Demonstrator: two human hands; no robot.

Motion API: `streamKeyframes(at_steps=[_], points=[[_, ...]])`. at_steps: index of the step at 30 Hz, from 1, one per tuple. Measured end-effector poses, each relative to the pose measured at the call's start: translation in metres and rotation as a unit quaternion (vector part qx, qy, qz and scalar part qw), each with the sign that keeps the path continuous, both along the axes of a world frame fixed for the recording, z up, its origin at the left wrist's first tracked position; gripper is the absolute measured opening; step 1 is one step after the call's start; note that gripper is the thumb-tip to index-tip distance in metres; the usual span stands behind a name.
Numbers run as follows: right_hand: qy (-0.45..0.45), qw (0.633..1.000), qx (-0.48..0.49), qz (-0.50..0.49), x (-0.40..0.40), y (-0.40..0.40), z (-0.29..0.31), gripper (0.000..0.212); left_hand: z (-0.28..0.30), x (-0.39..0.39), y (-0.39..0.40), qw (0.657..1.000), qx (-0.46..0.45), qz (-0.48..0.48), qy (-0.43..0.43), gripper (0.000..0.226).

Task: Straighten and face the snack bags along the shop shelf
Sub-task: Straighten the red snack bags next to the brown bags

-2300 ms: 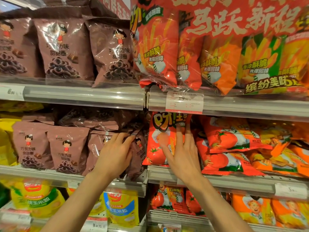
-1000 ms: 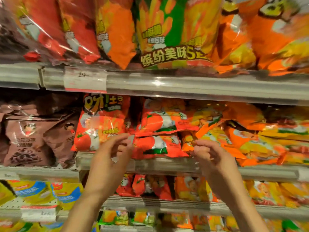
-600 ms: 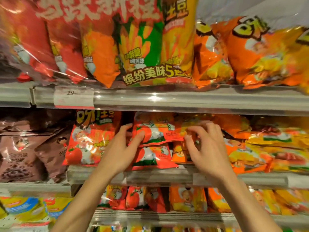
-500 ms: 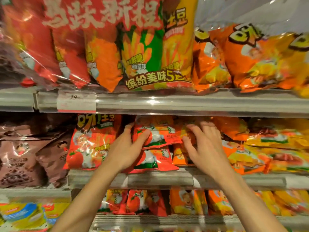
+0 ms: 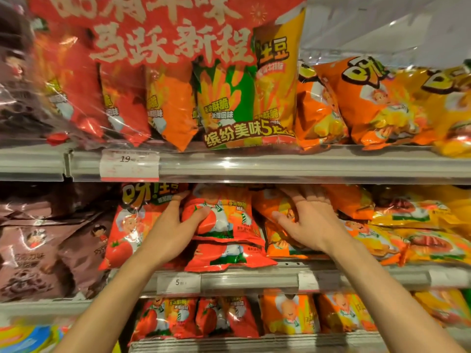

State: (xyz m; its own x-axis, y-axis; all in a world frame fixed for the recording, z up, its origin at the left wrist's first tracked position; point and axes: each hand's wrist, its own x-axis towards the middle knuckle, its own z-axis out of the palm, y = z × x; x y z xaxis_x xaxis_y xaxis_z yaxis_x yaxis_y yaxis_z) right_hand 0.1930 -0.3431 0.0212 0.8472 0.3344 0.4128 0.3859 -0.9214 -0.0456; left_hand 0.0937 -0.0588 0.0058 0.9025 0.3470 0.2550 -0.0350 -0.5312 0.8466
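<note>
On the middle shelf (image 5: 254, 277) red tomato snack bags lie stacked flat. My left hand (image 5: 175, 228) grips the left end of the top red tomato bag (image 5: 229, 215), thumb on its front, fingers behind. Under it lies another red bag (image 5: 229, 258). My right hand (image 5: 308, 220) rests on an orange snack bag (image 5: 277, 207) just to the right, fingers curled over its top edge. An upright red bag (image 5: 130, 222) stands left of my left hand. More orange and yellow bags (image 5: 407, 233) lie piled at the right.
Brown chocolate-ring bags (image 5: 38, 250) fill the shelf's left. Above, a big multi-pack (image 5: 178, 85) and orange bags (image 5: 369, 103) sit on the upper shelf, its rail (image 5: 280, 166) close over my fingers. Price tags (image 5: 178, 282) line the rails. The lower shelf holds small bags (image 5: 229, 317).
My view shifted right from the brown bags to the red and orange ones. Both hands rose from the shelf rail onto the stacked bags; my left hand has taken hold of the top red bag.
</note>
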Motion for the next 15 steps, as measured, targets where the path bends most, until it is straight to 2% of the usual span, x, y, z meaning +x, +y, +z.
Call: streamKeyframes(at_steps=[4,7,11,15], points=[[0.025,0.999,-0.046,0.005,0.007,0.011,-0.001,0.071,-0.001,-0.003,-0.002,1.000,0.002,0.002,-0.005,0.095],[-0.019,0.999,-0.029,-0.038,0.001,0.015,-0.011,0.061,-0.003,-0.004,-0.003,1.000,-0.008,0.005,-0.008,0.095],[-0.060,0.995,0.017,-0.077,0.000,0.017,-0.019,0.048,-0.007,-0.003,-0.005,1.000,-0.006,0.004,-0.024,0.073],[-0.068,0.989,0.043,-0.125,0.012,0.005,-0.019,0.043,-0.006,-0.002,-0.006,1.000,-0.008,0.001,-0.025,0.082]])
